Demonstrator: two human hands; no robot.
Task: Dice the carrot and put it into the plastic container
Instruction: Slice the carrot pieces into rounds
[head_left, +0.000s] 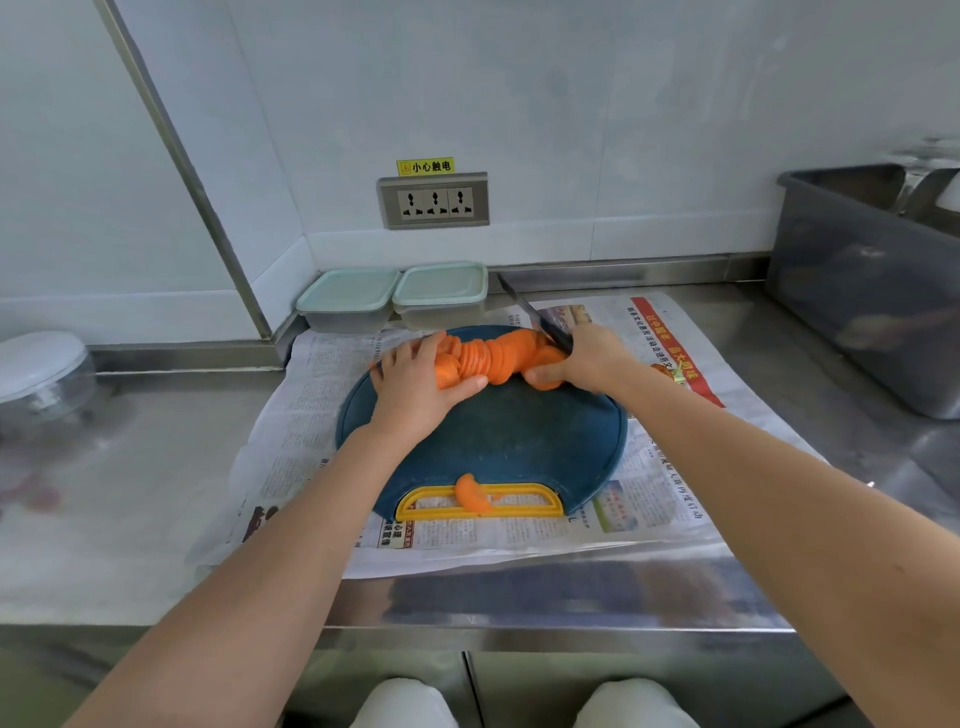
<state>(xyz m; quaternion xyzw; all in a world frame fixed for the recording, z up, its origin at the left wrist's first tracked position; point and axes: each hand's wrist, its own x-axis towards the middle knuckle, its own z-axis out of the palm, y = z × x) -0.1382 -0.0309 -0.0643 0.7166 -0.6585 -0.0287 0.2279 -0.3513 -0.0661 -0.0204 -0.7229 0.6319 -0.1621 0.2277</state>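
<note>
A row of orange carrot slices (493, 356) lies at the far side of the round dark-blue cutting board (498, 441). My left hand (415, 384) grips the left end of the row, fingers over it and thumb along its near side. My right hand (587, 358) grips a knife (530, 312) whose blade points up and away to the left, while its thumb touches the right end of the slices. One loose carrot piece (471, 493) rests on the board's yellow handle (480, 501). Two lidded plastic containers, one on the left (348, 299) and one on the right (441, 291), stand behind the board.
Newspaper (649, 493) covers the steel counter under the board. A large grey bin (872, 280) stands at the right. At the left edge sits a round lidded clear tub (41, 374). A wall socket (435, 201) is above the containers.
</note>
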